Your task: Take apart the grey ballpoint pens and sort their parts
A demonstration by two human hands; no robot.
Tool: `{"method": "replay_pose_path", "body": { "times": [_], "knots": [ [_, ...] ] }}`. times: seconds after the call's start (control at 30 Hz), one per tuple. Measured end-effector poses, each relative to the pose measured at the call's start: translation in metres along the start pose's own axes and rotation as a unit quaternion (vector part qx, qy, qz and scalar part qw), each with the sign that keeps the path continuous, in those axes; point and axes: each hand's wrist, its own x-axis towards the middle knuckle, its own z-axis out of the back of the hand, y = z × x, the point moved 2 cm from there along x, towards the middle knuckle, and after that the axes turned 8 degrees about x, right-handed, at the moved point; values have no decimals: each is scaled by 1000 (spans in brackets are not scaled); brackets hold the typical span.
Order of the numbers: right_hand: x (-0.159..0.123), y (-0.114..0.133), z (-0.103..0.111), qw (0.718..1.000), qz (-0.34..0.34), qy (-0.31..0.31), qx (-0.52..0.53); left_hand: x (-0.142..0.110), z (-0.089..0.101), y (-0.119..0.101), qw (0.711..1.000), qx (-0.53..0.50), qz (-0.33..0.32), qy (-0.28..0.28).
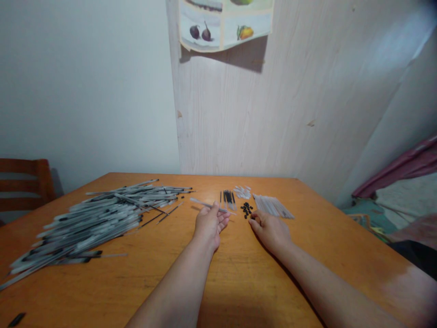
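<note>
A thin translucent pen (pixel 223 210) lies across the fingers of my left hand (pixel 208 223), its clear end pointing up to the left; the thumb presses on it. Just right of it, my right hand (pixel 272 231) rests on the table with thumb and forefinger pinched at the edge of a small pile of black pen plugs (pixel 246 208). A dark bit at those fingertips looks like one of the plugs. Behind my hands, several black-ended refills (pixel 228 198) lie side by side. Small white pen tips (pixel 242 192) are heaped near them, and clear pen barrels (pixel 273 206) lie in a row.
A large heap of pens (pixel 99 216) covers the left of the wooden table (pixel 235 282), with loose refills (pixel 160 215) at its right edge. One black piece (pixel 17 319) lies at the near left corner. The wall (pixel 235 118) rises behind; a chair (pixel 43 182) stands left.
</note>
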Motion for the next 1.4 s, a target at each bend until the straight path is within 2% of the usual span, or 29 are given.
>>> {"method": "replay_pose_path", "body": {
  "times": [0.43,0.77,0.93,1.03,1.23,1.4],
  "knots": [
    [0,3,1,1000,-3,-1,5,-1,-1,-1,1000,18,1,-3],
    [-4,7,2,999,27,-20,29,1,-1,3,1000,27,-14,3],
    [-9,12,3,997,61,-31,43,-1,-1,-1,999,33,-15,-2],
    [-9,10,6,996,57,-40,53,-2,-1,-4,999,35,-7,-1],
    [-3,-1,14,989,10,-87,119,-1,-2,-3,999,35,0,7],
    [-1,5,6,966,63,-90,234,-2,-4,1,998,61,5,29]
  ]
}}
